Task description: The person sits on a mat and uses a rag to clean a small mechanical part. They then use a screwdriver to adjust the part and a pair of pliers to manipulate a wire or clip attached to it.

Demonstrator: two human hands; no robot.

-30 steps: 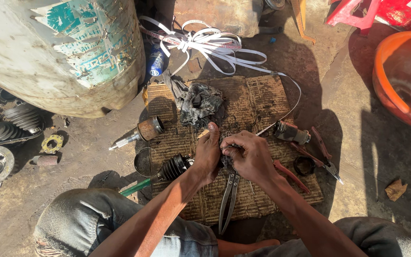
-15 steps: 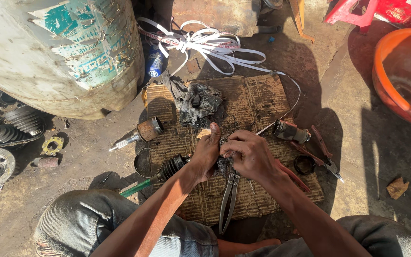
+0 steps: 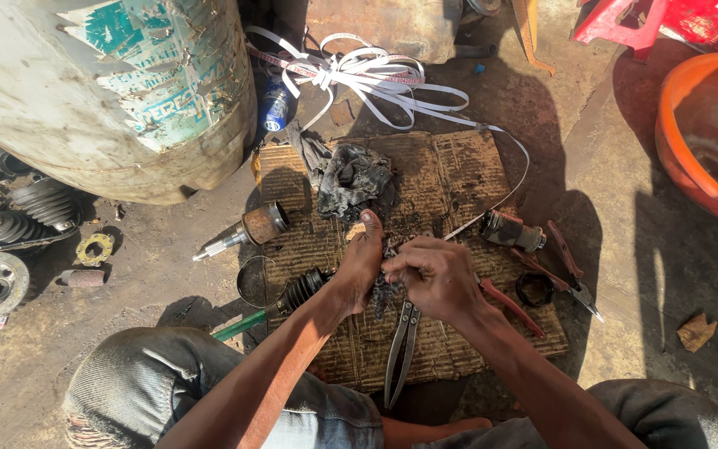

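Both hands stay bunched together; the left hand [image 3: 361, 264] has lifted its thumb, the right hand [image 3: 434, 278] still clenches the greasy part [image 3: 386, 287] above the pliers [image 3: 400, 349].

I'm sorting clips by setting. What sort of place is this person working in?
Most likely an open-air roadside auto repair spot. The person sits on bare ground over a cardboard mat, with a greasy axle shaft, rubber boots and red-handled pliers lying about. Both hands work a small greasy part.
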